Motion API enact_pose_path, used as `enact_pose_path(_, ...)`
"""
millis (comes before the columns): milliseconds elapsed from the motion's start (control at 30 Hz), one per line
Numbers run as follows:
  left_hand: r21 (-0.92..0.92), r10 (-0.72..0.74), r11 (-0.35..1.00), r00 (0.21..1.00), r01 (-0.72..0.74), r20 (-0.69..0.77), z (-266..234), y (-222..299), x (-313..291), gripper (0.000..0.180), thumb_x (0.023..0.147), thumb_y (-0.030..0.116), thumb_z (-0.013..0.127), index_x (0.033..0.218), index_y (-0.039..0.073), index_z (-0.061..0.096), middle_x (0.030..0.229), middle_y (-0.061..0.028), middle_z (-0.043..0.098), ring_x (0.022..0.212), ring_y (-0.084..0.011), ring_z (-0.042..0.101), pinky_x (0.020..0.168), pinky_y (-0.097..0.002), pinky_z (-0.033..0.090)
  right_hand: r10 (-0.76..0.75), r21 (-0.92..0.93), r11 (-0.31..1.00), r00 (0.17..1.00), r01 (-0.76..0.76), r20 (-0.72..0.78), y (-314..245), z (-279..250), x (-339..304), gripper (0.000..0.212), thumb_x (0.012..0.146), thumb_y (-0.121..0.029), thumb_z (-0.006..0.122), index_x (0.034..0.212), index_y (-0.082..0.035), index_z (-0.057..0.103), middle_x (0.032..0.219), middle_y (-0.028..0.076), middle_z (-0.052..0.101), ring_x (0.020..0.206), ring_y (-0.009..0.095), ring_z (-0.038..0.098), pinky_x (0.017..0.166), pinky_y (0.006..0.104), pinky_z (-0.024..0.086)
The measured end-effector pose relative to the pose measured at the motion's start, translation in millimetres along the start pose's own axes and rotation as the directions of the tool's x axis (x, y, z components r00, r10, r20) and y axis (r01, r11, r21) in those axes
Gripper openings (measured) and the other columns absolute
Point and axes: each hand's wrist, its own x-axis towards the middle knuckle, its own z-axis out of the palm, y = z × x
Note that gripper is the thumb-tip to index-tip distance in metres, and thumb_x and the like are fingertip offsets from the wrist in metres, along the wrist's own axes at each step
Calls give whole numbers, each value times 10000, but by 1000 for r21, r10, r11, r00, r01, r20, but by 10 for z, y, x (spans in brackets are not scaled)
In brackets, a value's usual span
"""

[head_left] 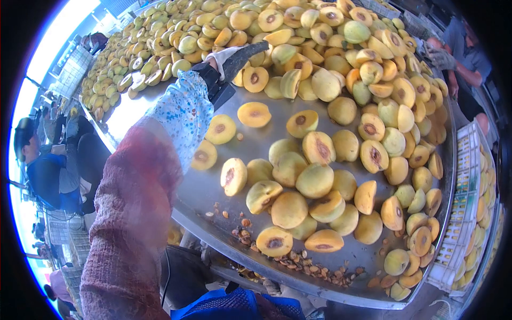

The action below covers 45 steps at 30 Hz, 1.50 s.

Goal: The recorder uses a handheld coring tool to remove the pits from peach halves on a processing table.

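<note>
My left arm, in a pinkish-red sleeve (pixel 130 213) and a pale blue-dotted cuff (pixel 184 106), reaches up across a metal table (pixel 256 109). My left hand (pixel 217 60), partly wrapped in white, is at the near edge of a big heap of halved yellow peaches (pixel 213 32). It appears closed on a dark, curved, flat piece (pixel 240 60), whose tip touches the heap; most fingers are hidden. A black item (pixel 205 72) sits at the wrist. Loose peach halves (pixel 314 181), several showing brown pit hollows, lie right of my arm. My right hand is out of view.
Pit fragments (pixel 298 266) lie along the table's raised near rim (pixel 266 266). A white crate (pixel 461 176) of peaches stands at the right. Beyond it a co-worker's gloved hand (pixel 441 57) is near the heap. Another person (pixel 50 170) is at the left, near stacked crates (pixel 74 69).
</note>
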Motion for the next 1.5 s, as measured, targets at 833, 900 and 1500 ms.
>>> enact_pose_path(833,-304,-75,947,993,101,94,884,1853,-1518,504,787,169,692,1253,30,559,1208,-154,614,1081,-245,593,937,-345,465,-176,-227,963,977,146,-117,-164,-75,-608,478,945,-388,561,1228,-4,544,1056,268,641,1020,416,610,863,429,484)
enact_pose_path(900,301,629,774,735,-557,-253,795,1950,-2064,586,698,163,785,1219,20,557,1135,-198,630,1089,-318,605,919,-390,487,-161,-300,947,978,115,-134,-252,-91,-744,396,958,-330,573,1184,-5,560,1020,199,667,931,322,648,834,373,491)
enact_pose_path(1500,-139,269,890,745,-434,-610,1880,2823,-3713,408,865,-31,534,1272,-37,514,1197,-180,616,1128,-293,589,998,-360,440,-222,608,694,918,386,-330,-891,-44,-983,308,957,-366,565,971,-60,542,603,-6,500,391,97,420,348,236,321)
